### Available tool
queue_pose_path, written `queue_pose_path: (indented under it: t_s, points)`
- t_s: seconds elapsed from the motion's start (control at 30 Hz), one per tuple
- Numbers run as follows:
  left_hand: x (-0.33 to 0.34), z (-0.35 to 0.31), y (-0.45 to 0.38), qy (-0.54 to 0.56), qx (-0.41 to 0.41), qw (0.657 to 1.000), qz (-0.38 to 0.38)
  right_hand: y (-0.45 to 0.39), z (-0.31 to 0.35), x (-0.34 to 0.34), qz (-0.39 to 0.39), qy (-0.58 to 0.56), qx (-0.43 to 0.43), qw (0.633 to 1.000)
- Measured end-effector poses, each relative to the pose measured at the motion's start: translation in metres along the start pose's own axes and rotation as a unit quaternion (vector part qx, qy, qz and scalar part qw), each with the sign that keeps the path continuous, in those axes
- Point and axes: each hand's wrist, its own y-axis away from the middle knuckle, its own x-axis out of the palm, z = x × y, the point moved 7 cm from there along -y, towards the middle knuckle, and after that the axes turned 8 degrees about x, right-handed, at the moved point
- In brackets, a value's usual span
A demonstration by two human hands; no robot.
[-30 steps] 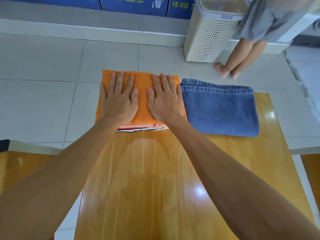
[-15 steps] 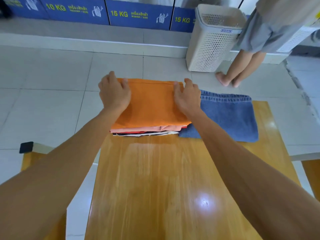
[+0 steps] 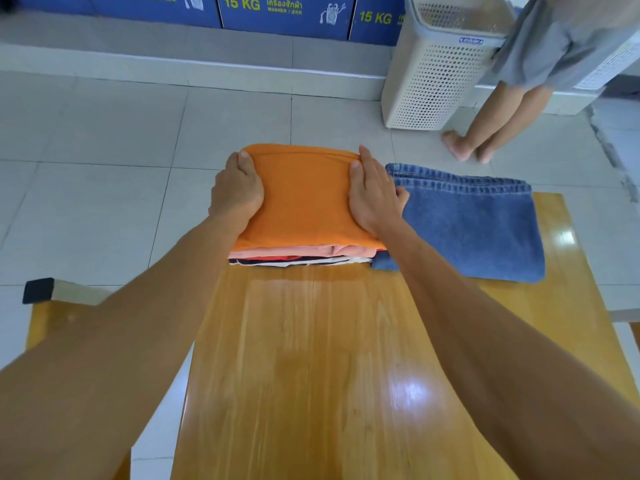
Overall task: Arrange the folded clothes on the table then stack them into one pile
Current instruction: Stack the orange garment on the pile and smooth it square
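A pile of folded clothes sits at the far end of the wooden table; its top piece is an orange garment, with pink, red and striped layers under it. My left hand grips the pile's left side, thumb on top. My right hand grips its right side, fingers tucked down the edge. Folded blue jeans lie flat just right of the pile, their near left corner under the pile's edge.
A white perforated laundry basket stands on the tiled floor beyond the table. A person's bare legs are beside it. Blue washer panels line the back wall. A bench corner shows at the left.
My hands went from lying flat on the orange top to gripping the pile's two sides. The pile has shifted slightly toward the jeans and now overlaps their corner.
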Motion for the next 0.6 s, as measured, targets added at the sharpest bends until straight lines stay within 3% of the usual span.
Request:
queue_pose_path:
  t_s: [0.13,0.2,0.27,0.33,0.4,0.47,0.6]
  points:
    - [-0.003,-0.001,-0.004,0.050,-0.072,0.996,0.007,-0.003,0.009,-0.005,0.024,0.068,-0.009,0.997]
    - [-0.013,-0.011,-0.001,-0.002,-0.051,0.999,-0.020,0.001,0.023,-0.015,-0.015,0.140,-0.050,0.989]
    - [-0.019,-0.038,0.011,-0.105,0.095,0.988,-0.054,0.014,0.044,-0.018,-0.062,0.190,-0.125,0.972]
    - [-0.010,-0.064,0.032,-0.182,0.265,0.946,-0.040,0.029,0.061,-0.006,-0.048,0.212,-0.187,0.958]
    - [0.005,-0.064,0.047,-0.258,0.331,0.907,0.014,0.037,0.064,0.010,-0.004,0.217,-0.206,0.954]
    - [0.007,-0.047,0.043,-0.284,0.300,0.909,0.052,0.032,0.055,0.014,0.023,0.199,-0.200,0.959]
    - [-0.014,-0.012,0.019,-0.263,0.172,0.946,0.085,0.009,0.028,0.000,0.042,0.196,-0.121,0.972]
